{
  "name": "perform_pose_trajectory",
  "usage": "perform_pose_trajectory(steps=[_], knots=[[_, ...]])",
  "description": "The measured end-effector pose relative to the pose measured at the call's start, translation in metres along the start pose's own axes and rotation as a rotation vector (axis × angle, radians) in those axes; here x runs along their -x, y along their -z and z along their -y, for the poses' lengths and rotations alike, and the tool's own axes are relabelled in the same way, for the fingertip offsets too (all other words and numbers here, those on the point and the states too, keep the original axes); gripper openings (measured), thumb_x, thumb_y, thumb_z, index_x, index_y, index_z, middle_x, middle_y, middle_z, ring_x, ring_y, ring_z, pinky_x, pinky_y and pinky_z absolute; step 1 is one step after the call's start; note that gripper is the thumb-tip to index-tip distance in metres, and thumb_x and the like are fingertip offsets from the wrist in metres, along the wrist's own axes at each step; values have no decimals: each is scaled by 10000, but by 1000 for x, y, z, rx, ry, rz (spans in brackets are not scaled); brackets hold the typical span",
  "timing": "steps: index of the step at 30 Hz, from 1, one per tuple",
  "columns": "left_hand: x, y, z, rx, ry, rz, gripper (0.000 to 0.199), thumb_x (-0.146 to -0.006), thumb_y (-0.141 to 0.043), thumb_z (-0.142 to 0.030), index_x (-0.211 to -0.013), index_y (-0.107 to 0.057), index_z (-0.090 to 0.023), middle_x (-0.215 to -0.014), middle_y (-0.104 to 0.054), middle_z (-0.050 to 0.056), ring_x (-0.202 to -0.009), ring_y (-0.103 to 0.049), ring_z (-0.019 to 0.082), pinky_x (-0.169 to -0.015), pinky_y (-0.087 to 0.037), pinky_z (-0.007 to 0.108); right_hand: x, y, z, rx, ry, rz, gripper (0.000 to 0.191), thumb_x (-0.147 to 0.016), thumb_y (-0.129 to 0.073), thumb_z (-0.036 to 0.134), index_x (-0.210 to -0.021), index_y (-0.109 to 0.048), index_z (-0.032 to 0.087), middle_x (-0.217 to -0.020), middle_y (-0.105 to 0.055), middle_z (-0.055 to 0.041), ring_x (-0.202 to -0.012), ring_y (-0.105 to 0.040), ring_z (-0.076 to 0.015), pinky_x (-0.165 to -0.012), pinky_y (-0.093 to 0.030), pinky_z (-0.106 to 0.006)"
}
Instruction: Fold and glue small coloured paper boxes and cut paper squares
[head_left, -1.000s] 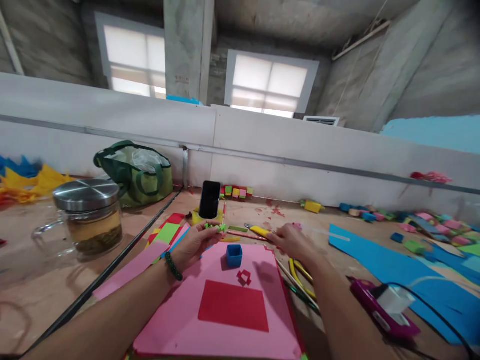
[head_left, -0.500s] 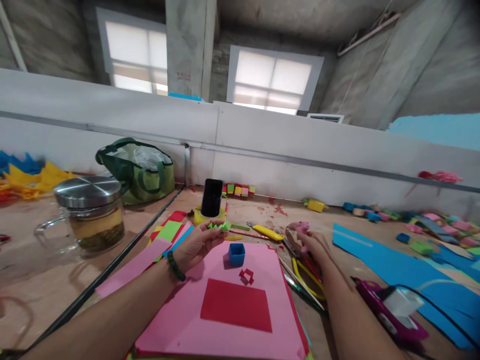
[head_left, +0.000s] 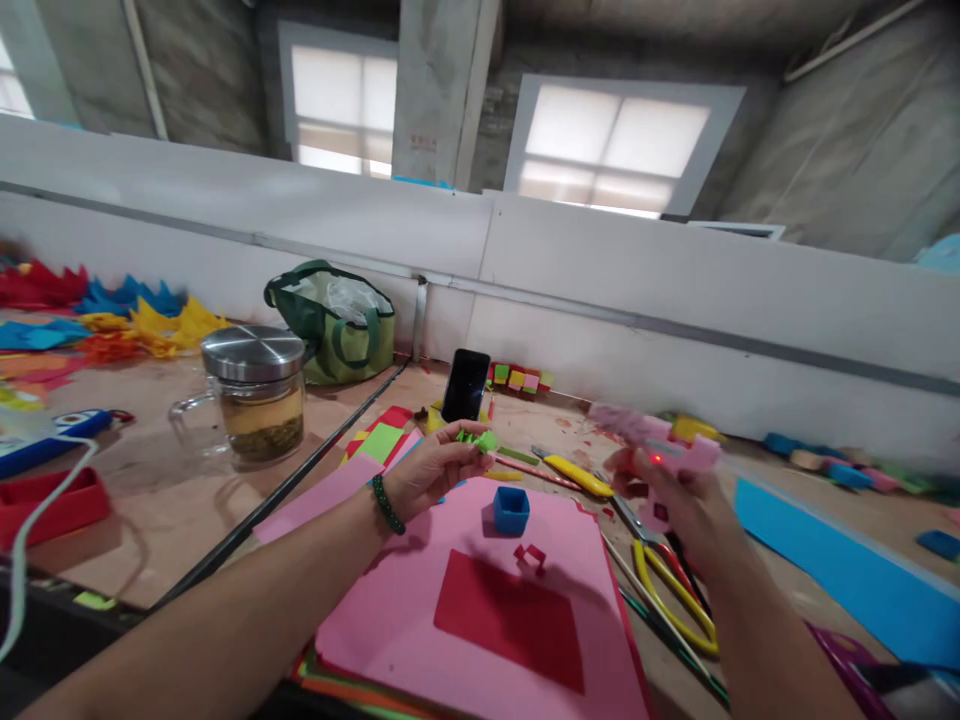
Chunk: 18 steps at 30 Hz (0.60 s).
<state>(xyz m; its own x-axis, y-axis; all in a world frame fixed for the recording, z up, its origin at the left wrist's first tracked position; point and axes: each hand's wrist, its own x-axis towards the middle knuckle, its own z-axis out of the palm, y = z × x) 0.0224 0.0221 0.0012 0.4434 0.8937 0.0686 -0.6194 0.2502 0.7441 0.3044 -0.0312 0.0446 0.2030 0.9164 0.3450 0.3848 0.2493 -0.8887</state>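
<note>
My left hand (head_left: 431,475), a green beaded bracelet at its wrist, pinches a small folded piece of bright green paper (head_left: 480,440) above the top of the pink sheets. In my right hand (head_left: 697,510) is a pink hot glue gun (head_left: 664,447) with a red light glowing on it; it is raised above the tools on the right. A small open blue paper box (head_left: 511,512) sits on the pink sheet (head_left: 375,640). Near it lie a folded red paper piece (head_left: 531,557) and a flat red sheet (head_left: 510,620).
Yellow-handled scissors (head_left: 675,600) and a yellow utility knife (head_left: 577,474) lie right of the stack. A phone (head_left: 466,386) stands behind it. Left are a lidded glass mug (head_left: 259,415) and a green bag (head_left: 360,350). A blue sheet (head_left: 847,575) covers the right side.
My right hand has lifted the glue gun from beside the tools. My left hand still holds the green paper piece. The view has swung a little to the left.
</note>
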Motion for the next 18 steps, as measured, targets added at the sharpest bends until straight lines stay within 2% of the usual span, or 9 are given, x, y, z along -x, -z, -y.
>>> perform_pose_trajectory(steps=[3, 6, 8, 13, 18], knots=[[-2, 2, 0, -33, 4, -18, 261, -714, -663, -34, -952, -619, -131, -720, -686, 38, -677, -687, 117, -687, -548, 188, 20, -19, 8, 69, 1, 210, 434, -734, -620, 606, -705, -674, 176, -609, -641, -46, -538, -577, -150, -438, -430, -227], [-2, 2, 1, -56, 5, -30, 251, -715, -645, -22, -943, -617, -122, -722, -696, 46, -670, -686, 116, -679, -545, 181, 33, -32, 10, 123, -18, 292, 424, -743, -618, 590, -676, -652, 173, -550, -586, -17, -448, -481, -107, -373, -356, -207], [-3, 1, 2, -72, 10, -35, 255, -714, -649, -22, -949, -622, -116, -742, -700, 49, -674, -685, 114, -685, -544, 181, 37, -37, 10, 134, 14, 311, 396, -750, -623, 560, -659, -644, 175, -541, -570, -7, -430, -455, -94, -369, -356, -206], [-2, 0, 4, -85, 31, -30, 257, -721, -686, -46, -965, -642, -115, -723, -690, 31, -649, -666, 91, -671, -537, 165, 34, -43, 9, 173, 154, 328, 293, -768, -631, 469, -652, -645, 200, -550, -591, -3, -464, -507, -115, -366, -380, -213], [2, -4, 1, -75, 32, -8, 216, -708, -692, -44, -900, -632, -123, -790, -697, 36, -686, -674, 100, -681, -542, 180, 31, -42, -2, 249, 191, 294, 296, -807, -598, 464, -660, -672, 218, -539, -594, -3, -497, -546, -140, -392, -410, -233]])
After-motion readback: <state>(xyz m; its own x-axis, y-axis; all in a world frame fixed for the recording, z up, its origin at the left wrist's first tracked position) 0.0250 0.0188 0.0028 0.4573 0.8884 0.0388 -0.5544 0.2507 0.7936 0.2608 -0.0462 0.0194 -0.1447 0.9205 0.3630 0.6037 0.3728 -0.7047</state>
